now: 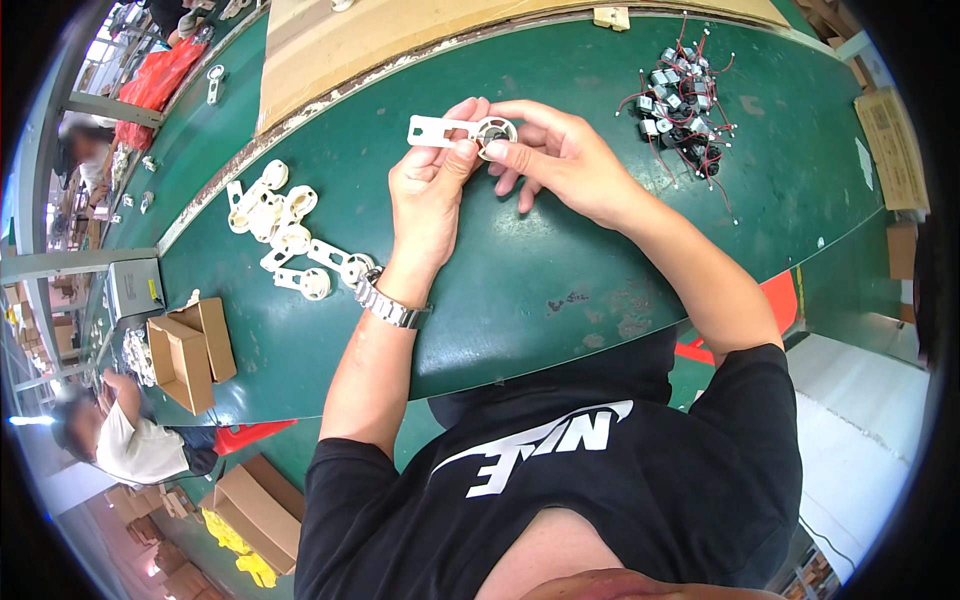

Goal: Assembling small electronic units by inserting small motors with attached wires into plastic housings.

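Visibly worn, the green counter point(560, 260) spreads beneath both hands, its glossy top scuffed and marked with dark patches toward its near edge. Above the counter's middle is a white ring-ended bracket point(431, 131): the grip of the left hand point(428, 195) is closed on its body, while the right hand point(572, 165) pinches its ring between thumb and finger. On the counter's left part lie loose white brackets point(265, 212) of similar shape; on its right part, a heap of small motors point(688, 105) with thin red leads. A brown cardboard sheet point(400, 30) lies beyond the counter's far edge. At the counter's left end stands an open cardboard box point(180, 365); farther left of the counter are a person in a white shirt point(145, 450) and a larger carton point(262, 510) beside crumpled yellow material point(226, 532)
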### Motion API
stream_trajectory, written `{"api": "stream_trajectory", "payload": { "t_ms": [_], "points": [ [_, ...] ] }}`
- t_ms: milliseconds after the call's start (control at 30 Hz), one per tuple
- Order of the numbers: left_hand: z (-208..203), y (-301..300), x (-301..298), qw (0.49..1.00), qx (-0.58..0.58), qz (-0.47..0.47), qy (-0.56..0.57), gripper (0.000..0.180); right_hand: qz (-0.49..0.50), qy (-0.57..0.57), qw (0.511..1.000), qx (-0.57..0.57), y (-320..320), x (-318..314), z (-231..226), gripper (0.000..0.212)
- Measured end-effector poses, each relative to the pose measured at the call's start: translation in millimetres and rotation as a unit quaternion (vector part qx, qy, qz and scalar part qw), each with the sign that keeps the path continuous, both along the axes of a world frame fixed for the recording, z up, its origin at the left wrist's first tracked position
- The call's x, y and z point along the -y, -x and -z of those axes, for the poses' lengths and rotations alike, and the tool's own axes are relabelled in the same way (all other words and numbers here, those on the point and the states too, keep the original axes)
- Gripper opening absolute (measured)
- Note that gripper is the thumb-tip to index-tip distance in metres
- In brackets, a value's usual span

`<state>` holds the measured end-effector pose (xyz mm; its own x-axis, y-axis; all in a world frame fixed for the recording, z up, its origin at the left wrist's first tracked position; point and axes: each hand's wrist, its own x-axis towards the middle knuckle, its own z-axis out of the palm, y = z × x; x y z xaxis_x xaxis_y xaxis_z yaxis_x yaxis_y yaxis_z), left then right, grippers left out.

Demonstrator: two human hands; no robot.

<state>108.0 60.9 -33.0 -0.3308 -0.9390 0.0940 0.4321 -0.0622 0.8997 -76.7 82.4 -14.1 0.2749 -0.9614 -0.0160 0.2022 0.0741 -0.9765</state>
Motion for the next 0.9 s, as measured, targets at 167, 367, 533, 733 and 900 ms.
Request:
{"api": "stream_trajectory", "payload": {
  "t_ms": [167,367,533,733,900],
  "points": [
    [3,1,3,0.999,-0.03,-0.019,0.005,0.036,-0.008,-0.022,1.0,0.005,14,7,0,0.039],
    [16,-10,10,0.997,-0.071,0.022,-0.012,0.027,-0.015,-0.052,0.996,0.075,14,6,-12,0.039],
    [9,-7,6,0.995,-0.091,0.035,-0.033,0.023,-0.047,-0.057,0.993,0.096,16,5,-8,0.036],
    [8,-3,2,0.999,-0.029,-0.017,-0.008,0.021,-0.036,-0.049,0.997,0.037,13,5,-3,0.029],
    [9,-5,2,1.0,-0.02,-0.005,-0.003,0.021,-0.021,-0.034,0.999,-0.025,14,4,-7,0.026]
  ]
}}
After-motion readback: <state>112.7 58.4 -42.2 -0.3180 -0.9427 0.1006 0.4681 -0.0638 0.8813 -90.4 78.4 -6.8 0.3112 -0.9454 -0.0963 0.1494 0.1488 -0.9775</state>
